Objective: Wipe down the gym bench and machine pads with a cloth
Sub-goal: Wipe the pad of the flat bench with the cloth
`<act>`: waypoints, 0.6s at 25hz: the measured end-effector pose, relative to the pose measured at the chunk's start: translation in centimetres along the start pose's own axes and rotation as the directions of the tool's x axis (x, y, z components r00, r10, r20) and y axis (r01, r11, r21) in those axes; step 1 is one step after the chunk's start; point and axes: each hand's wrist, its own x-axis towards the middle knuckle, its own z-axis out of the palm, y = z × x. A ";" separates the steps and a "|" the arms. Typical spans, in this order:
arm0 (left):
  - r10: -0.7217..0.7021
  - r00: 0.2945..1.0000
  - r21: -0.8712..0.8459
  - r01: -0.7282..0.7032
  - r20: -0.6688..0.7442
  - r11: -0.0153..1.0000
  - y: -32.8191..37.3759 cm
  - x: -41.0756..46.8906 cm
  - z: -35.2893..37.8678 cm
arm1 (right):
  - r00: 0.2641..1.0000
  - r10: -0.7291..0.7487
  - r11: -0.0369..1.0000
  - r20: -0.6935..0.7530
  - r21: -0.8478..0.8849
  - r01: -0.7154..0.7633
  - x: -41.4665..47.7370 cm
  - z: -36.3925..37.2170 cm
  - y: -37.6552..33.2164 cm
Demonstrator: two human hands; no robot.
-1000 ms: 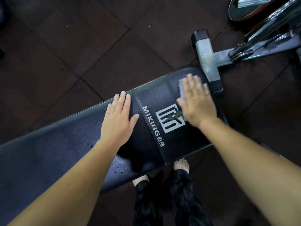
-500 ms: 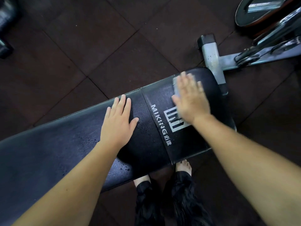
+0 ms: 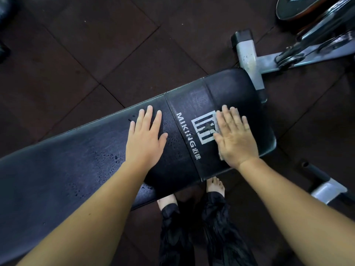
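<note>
A long black padded gym bench (image 3: 76, 160) runs from lower left to upper right, with a white logo and lettering near its right end. My left hand (image 3: 146, 139) lies flat on the pad, fingers straight, just left of the seam. My right hand (image 3: 234, 139) presses flat on a small grey cloth (image 3: 217, 125) at the right end of the pad, beside the logo. Only the cloth's left edge and a corner below the palm show. Water droplets speckle the pad around my left hand.
The bench's grey metal foot (image 3: 247, 54) and frame stretch off to the upper right, next to a weight plate (image 3: 299, 6). Another grey frame foot (image 3: 326, 189) lies low on the right. My bare feet (image 3: 215, 185) stand under the bench on dark rubber floor tiles.
My right hand has slid the cloth back from the far edge of the pad toward the near edge. The left hand has stayed in place.
</note>
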 end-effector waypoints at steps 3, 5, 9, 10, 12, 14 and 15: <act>-0.015 1.000 -0.016 0.015 -0.019 1.000 0.6 -0.3 0.4 | 0.998 0.034 0.999 -0.052 0.017 -0.033 -0.2 0.5 -5.2; -0.011 0.999 -0.024 0.010 -0.035 1.000 0.9 -0.7 0.4 | 0.990 -0.140 0.990 -0.006 -0.027 0.139 -3.5 2.3 -7.4; -0.008 0.999 -0.032 0.007 -0.041 0.999 1.0 -1.3 0.5 | 0.990 -0.090 0.994 -0.106 -0.068 0.083 -5.6 2.9 0.0; -0.008 0.999 -0.031 0.007 -0.036 0.999 1.0 -1.4 0.5 | 0.994 0.014 0.999 -0.111 -0.032 -0.018 -4.9 2.1 2.5; -0.017 0.999 -0.035 0.016 -0.030 0.999 1.1 -1.4 0.6 | 0.954 0.287 0.955 -0.086 0.101 -0.279 -2.2 0.3 5.8; -0.027 0.999 -0.040 0.026 -0.026 0.999 1.2 -1.3 0.6 | 0.905 0.419 0.898 -0.072 0.179 -0.402 0.4 -0.9 3.9; -0.029 0.999 -0.046 0.028 -0.030 0.999 1.3 -1.3 0.7 | 0.924 0.374 0.919 -0.082 0.165 -0.357 0.7 -0.9 2.0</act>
